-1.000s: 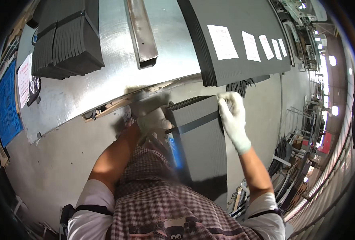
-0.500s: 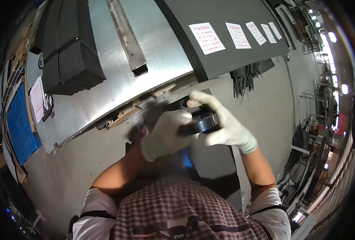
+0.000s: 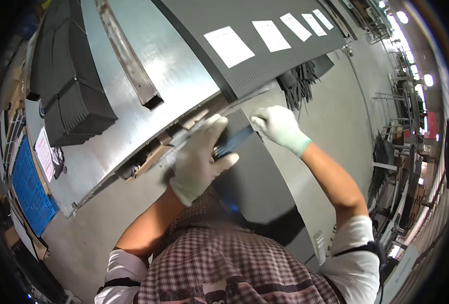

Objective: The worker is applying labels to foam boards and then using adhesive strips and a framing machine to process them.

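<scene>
In my left hand [image 3: 198, 159], gloved in white, is a roll of dark tape, mostly hidden behind the palm and fingers. A glossy dark strip of tape [image 3: 238, 140] stretches from it up to my right hand [image 3: 280, 127]. The right hand, also in a white glove, is closed in a pinch at the strip's far end. Both hands are in front of me, above a long dark grey sheet or stack [image 3: 255, 187] whose lower part reaches toward my body.
A metal-topped table [image 3: 148, 55] lies ahead, bearing strapped dark strips [image 3: 72, 101] and a rusty square tube [image 3: 128, 55]. To its right, a grey stack [image 3: 265, 61] carries several white paper labels [image 3: 229, 45]. A blue plastic crate [image 3: 32, 182] sits far left.
My hands have moved apart. The right one has gone from open fingers round the roll to a closed pinch, drawing a strip out to the right. The view has shifted slightly.
</scene>
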### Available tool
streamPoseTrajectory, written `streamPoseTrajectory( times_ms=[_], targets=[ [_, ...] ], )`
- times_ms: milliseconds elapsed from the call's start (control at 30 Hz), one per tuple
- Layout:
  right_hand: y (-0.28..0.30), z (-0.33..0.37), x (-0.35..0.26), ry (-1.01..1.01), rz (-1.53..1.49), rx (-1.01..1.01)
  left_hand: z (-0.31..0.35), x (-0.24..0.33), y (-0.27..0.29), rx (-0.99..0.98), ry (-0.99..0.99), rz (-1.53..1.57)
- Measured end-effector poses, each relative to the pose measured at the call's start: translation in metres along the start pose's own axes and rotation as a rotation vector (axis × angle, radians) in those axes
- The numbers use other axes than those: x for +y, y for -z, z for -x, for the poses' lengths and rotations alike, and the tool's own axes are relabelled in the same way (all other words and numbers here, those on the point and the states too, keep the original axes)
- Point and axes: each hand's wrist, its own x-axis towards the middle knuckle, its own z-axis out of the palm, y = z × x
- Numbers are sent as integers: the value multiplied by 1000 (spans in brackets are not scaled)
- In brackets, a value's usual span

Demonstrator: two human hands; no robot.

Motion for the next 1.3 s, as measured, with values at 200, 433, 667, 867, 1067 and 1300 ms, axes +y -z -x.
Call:
streamPoseTrajectory(
  times_ms=[200,433,667,867,1067,1300],
  targets=[
    [79,95,-90,214,-17,136,-90,-62,100,601,509,327],
    [44,184,-115,87,36,-42,-159,-132,80,519,550,16],
    [34,186,-123,41,-12,61,-211,-142,55,501,522,-27],
    [45,181,-120,45,-47,65,-171,-125,84,129,413,632],
    [80,42,-67,316,57,657,31,-61,2,588,424,374],
    [66,9,-47,268,-183,589,32,0,-27,258,867,935]
  ],
)
